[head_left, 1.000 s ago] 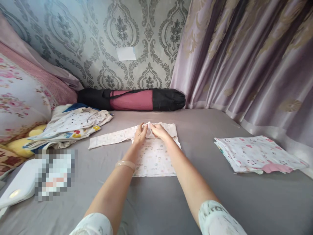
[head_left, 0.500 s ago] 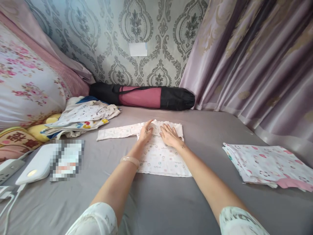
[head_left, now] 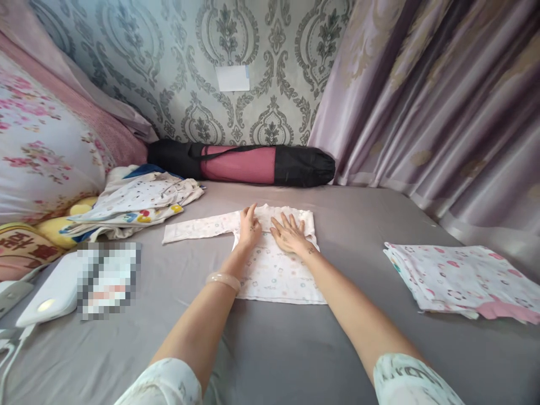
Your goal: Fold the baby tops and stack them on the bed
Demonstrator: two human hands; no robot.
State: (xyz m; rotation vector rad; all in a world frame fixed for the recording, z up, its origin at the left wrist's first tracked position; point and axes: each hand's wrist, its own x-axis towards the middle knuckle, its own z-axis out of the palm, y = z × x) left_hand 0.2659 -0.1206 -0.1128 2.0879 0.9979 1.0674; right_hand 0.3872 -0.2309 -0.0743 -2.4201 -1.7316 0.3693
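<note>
A small white long-sleeved shirt [head_left: 280, 275] with a pale print lies spread on the grey bed sheet. One sleeve stretches out to the left; on the right side the other sleeve is folded in over the body. My right hand [head_left: 290, 233] rests flat on the upper right of the shirt, fingers spread. Near the neckline, at the left shoulder, my left hand [head_left: 250, 228] touches the cloth edge-on with its fingers extended and apart. Neither hand grips the fabric.
Folded patterned clothes [head_left: 459, 278] lie at the right, and a loose pile of clothes [head_left: 143, 197] at the left. A white power bank [head_left: 54, 287] with a cable sits at front left. Along the wall lies a black and pink rolled bag [head_left: 238, 165].
My right hand's fingers have spread wider on the shirt. My left hand stays at the left shoulder, its fingers lifted slightly. The whole view has shifted a little.
</note>
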